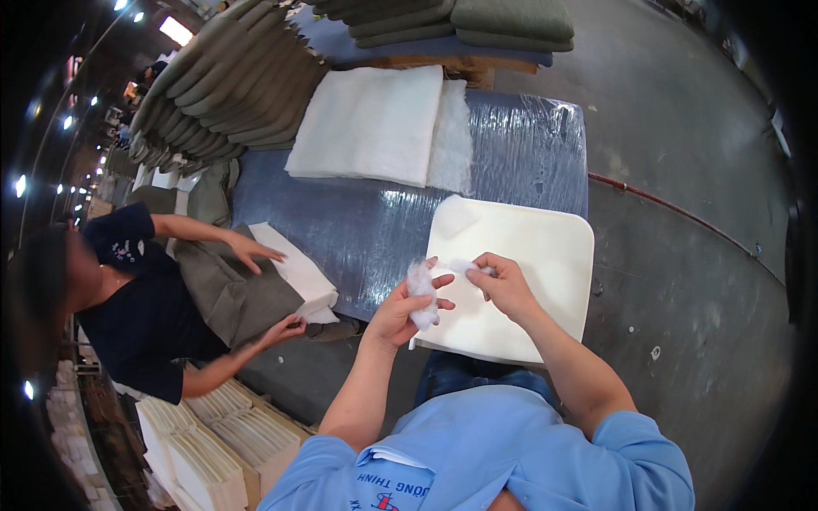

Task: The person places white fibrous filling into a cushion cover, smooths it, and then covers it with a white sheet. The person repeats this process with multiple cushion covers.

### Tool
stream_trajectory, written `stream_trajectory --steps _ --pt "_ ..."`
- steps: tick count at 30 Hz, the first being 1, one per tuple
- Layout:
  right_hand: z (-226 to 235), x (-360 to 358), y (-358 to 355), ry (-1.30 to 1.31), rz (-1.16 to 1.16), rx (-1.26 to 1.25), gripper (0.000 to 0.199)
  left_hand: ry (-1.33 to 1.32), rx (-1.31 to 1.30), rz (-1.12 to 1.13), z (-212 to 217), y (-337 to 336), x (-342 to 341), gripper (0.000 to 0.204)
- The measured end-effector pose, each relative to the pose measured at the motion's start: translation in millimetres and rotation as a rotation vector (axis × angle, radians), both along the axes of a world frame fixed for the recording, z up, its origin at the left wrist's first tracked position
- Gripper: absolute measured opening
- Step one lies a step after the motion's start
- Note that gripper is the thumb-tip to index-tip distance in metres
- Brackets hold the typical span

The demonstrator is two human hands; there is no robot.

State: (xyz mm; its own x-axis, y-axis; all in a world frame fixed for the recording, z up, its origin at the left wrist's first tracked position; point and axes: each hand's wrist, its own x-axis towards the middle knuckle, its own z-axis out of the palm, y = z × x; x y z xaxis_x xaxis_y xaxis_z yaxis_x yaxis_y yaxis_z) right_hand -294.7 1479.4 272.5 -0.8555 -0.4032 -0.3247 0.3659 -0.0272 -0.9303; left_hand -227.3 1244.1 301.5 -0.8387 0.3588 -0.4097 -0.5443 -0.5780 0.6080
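In my left hand [400, 311] lies a tuft of white fibre stuffing [421, 294], held against the palm by the thumb with the other fingers partly spread. My right hand [505, 288] pinches a smaller wisp of the same stuffing [463, 266] between thumb and fingertips. Both hands are over a cream foam cushion pad [545, 247], square with rounded corners, at the near edge of the table. A thin piece of white wadding [454, 216] rests on the pad's far left corner.
The table [366, 226] has a blue, plastic-wrapped top. White batting sheets [366, 119] lie stacked at its far side. Grey-green cushions [247, 77] pile up at the far left. To my left, a co-worker [141, 289] handles a grey-green cover [230, 289] around white foam. Foam pads [196, 451] fill a box lower left.
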Motion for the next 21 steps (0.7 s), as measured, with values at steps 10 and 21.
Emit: stream_trajectory --steps 10,21 --pt "51.6 79.1 -24.2 0.692 0.47 0.389 0.074 -0.107 -0.021 0.397 -14.8 30.6 63.9 0.064" --pt "22.7 231.5 -74.4 0.918 0.741 0.331 0.04 -0.087 0.491 0.348 -32.4 -21.6 284.7 0.043"
